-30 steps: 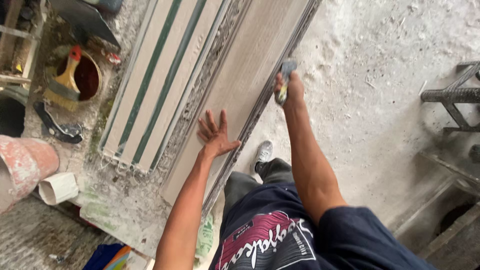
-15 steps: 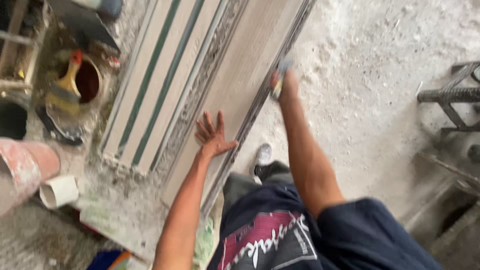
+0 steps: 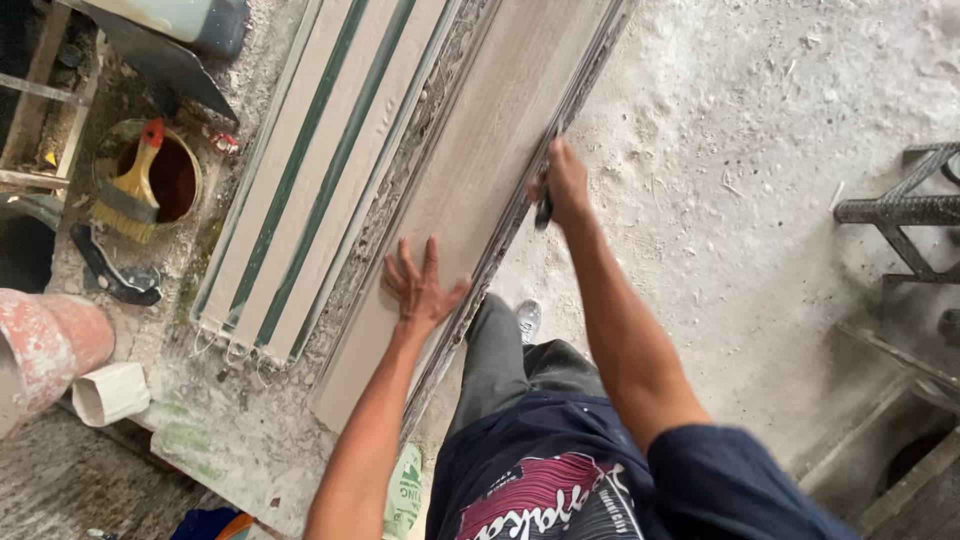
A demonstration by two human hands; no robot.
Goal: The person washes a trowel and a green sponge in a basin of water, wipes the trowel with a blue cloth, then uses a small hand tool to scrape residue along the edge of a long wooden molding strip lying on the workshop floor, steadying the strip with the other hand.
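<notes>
While the left hand [image 3: 420, 285] lies flat with fingers spread on the face of the long pale plank [image 3: 470, 190], holding nothing, the right hand [image 3: 566, 182] is clenched around a small dark tool [image 3: 543, 212] pressed to the plank's right edge; the tool is mostly hidden by the fingers, so what kind it is cannot be told, though it looks like a scraper or short brush handle. The plank runs on a slant from about 7 o'clock to 1 o'clock across the dusty tabletop [image 3: 250, 440], and the left hand sits near its lower end, at roughly 7 o'clock from the right hand. Just beside the plank, at 9 o'clock of it, lies a set of pale panels with green stripes [image 3: 310, 170], parallel to it, with a rough crusted strip between the two. Farther out at 9 o'clock a paintbrush [image 3: 130, 195] with a red-tipped handle rests across the rim of a round rusty tin [image 3: 180, 175]. At 8 o'clock, near the picture's edge, are a reddish pipe [image 3: 45, 345] and a short white pipe piece [image 3: 110, 392]. At 3 o'clock, well apart on the gritty concrete floor [image 3: 750, 200], stands a dark metal frame [image 3: 900, 215]. The person's grey trouser leg and a shoe [image 3: 527, 320] show below the plank's right edge.
</notes>
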